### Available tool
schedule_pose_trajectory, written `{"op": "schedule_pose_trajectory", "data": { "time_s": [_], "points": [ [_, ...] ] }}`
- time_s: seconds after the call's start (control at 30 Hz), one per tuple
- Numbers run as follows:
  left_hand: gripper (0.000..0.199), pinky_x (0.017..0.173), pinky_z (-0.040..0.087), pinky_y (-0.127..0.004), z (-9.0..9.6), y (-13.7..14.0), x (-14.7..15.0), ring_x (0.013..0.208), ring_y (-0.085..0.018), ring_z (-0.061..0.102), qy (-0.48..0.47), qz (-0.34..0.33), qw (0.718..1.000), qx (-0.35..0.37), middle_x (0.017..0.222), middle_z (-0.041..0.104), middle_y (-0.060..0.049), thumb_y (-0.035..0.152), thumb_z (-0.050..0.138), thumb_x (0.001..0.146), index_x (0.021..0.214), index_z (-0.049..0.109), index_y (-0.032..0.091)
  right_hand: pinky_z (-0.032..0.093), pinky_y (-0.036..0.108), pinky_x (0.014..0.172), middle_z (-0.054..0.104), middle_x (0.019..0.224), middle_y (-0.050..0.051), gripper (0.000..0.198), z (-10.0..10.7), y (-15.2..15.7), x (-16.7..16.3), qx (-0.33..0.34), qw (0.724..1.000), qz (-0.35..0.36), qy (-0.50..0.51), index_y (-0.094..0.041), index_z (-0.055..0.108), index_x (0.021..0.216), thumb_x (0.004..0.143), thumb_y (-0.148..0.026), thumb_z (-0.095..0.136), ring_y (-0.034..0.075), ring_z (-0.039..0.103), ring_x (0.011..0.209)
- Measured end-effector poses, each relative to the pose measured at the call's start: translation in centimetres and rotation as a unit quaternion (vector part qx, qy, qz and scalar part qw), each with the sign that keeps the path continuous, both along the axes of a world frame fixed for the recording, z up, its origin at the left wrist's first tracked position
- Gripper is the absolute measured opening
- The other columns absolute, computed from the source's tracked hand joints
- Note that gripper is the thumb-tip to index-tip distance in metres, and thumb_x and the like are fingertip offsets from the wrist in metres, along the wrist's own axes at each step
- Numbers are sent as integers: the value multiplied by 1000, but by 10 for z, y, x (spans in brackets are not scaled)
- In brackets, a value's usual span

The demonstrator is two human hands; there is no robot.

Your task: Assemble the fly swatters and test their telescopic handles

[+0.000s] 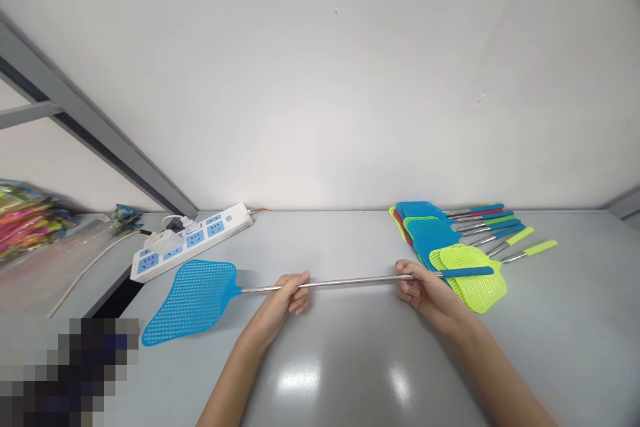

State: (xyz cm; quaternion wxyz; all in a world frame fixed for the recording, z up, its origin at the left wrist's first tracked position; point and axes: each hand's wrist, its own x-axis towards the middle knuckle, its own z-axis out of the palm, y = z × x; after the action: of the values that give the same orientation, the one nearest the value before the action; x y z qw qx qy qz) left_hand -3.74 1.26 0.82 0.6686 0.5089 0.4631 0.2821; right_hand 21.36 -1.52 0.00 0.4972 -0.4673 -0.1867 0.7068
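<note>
A blue fly swatter (pixel 194 300) with a long metal telescopic rod lies crosswise above the table, its mesh head to the left and its blue handle to the right. My left hand (pixel 289 295) is closed round the rod a short way from the head. Near the handle end, my right hand (pixel 421 288) grips the same rod between thumb and fingers. Behind and beside my right hand is a pile of fly swatters (pixel 425 237) in blue, green, red and yellow, their rods short. A yellow-green swatter (pixel 477 293) lies on top, partly behind the blue handle.
A white power strip (pixel 193 240) with plugs in it rests at the table's left rear. Further left are colourful plastic-wrapped packs (pixel 30 220) and a pale cable (pixel 90 265). A grey metal frame (pixel 95 110) rises at the left, and a white wall (pixel 340 80) stands behind the table.
</note>
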Motion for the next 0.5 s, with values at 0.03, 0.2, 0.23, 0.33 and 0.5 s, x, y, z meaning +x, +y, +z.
{"op": "schedule_pose_trajectory", "data": {
  "time_s": [0.03,0.2,0.23,0.33,0.5],
  "points": [
    [42,49,24,-23,-1,0,2,41,-8,27,-10,2,1000,-5,38,18,7,39,34,78,45,20,19,31,21,48,41,53,-3,5,0,0,0,-1,1000,-5,-3,-17,55,64,64,-22,55,6,30,44],
    [44,47,25,-23,-4,1,0,39,-8,29,-89,50,995,-22,36,22,7,48,24,79,48,31,18,31,22,50,39,51,-4,7,-2,0,3,13,1000,-8,22,-18,55,66,64,-25,56,6,33,45],
    [45,47,26,-23,-4,2,-2,38,-8,30,-105,70,992,-21,36,22,7,49,23,79,48,32,18,30,22,49,38,50,-4,7,-3,0,4,18,999,-9,27,-18,55,67,65,-25,56,7,33,45],
    [47,46,27,-23,-4,6,-7,37,-8,29,-133,125,983,-18,35,24,6,52,22,77,47,35,18,28,23,47,34,46,-5,8,-4,1,6,35,999,-18,33,-18,55,68,65,-26,55,7,30,43],
    [46,47,28,-23,-10,7,-4,35,-8,28,-155,172,973,-12,33,26,6,48,26,78,46,38,17,27,23,48,32,45,-5,8,-3,1,6,51,997,-8,50,-18,54,69,68,-26,53,8,27,44]
  ]
}}
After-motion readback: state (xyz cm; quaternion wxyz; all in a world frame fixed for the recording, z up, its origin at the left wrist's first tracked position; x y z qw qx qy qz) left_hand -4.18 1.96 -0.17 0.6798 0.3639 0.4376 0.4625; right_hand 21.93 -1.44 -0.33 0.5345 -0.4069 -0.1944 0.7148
